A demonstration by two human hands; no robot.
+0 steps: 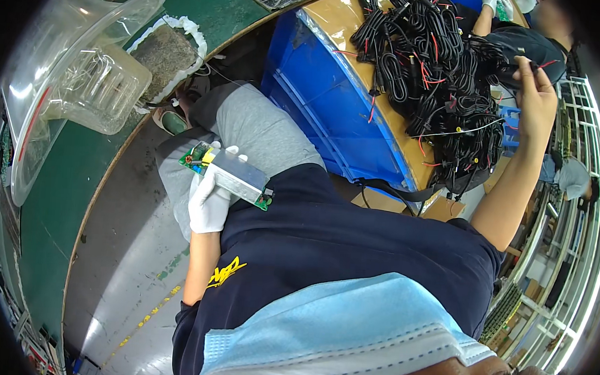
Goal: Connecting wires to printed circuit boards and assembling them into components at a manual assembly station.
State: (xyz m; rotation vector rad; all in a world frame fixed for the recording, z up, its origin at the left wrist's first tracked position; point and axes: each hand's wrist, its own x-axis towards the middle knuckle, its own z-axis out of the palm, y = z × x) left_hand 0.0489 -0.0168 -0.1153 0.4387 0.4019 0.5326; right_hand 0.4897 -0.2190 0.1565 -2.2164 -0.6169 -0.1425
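My left hand (208, 206), in a white glove, grips a green circuit board (238, 176) with a long silver metal block on it. Small yellow and dark parts show at the board's far end. It is held above my lap, close to my shirt. On the right, my bare right hand (538, 98) is raised with fingertips pinched by a black cable (536, 65) that has a red wire end. Beside that hand lies a large heap of black cables (428, 79) in coiled bundles with red ends. How far the pinched cable runs into the heap is hidden.
The heap rests on cardboard on top of a blue crate (331, 108) to my right. A green workbench (46, 242) curves along the left, with a clear plastic funnel-like hopper (95, 88) over it. Another person (524, 46) works beyond the heap. White racks (568, 249) stand far right.
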